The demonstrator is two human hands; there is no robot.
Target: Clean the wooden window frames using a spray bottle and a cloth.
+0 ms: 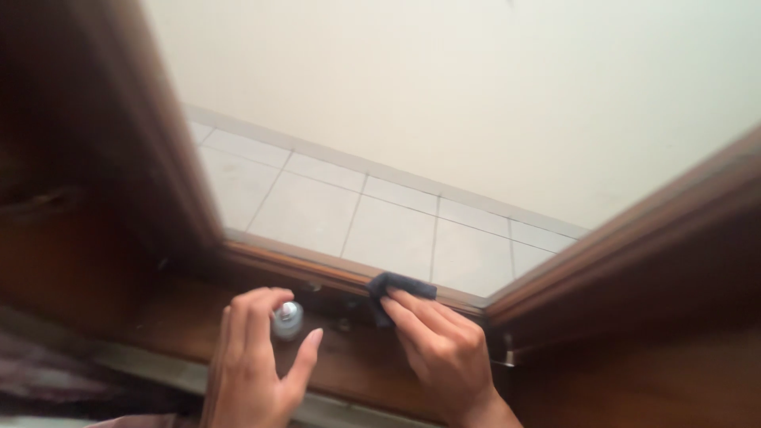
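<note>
A dark cloth (394, 289) is being pressed along the wooden window frame (317, 269) by the right hand (440, 349); a small bottle (287, 319) is being gripped by the left hand (258, 361); firm, even pressure is advised

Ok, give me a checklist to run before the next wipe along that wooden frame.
1. Dark cloth under right hand fingertips: ok.
2. Cloth touching the wooden frame: ok.
3. Left hand gripping the small bottle: ok.
4. Bottle's nozzle direction: cannot tell, blurred.
5. Frame surface ahead of the cloth free of objects: ok.
6. Remaining dirt on the frame: cannot tell.
</note>
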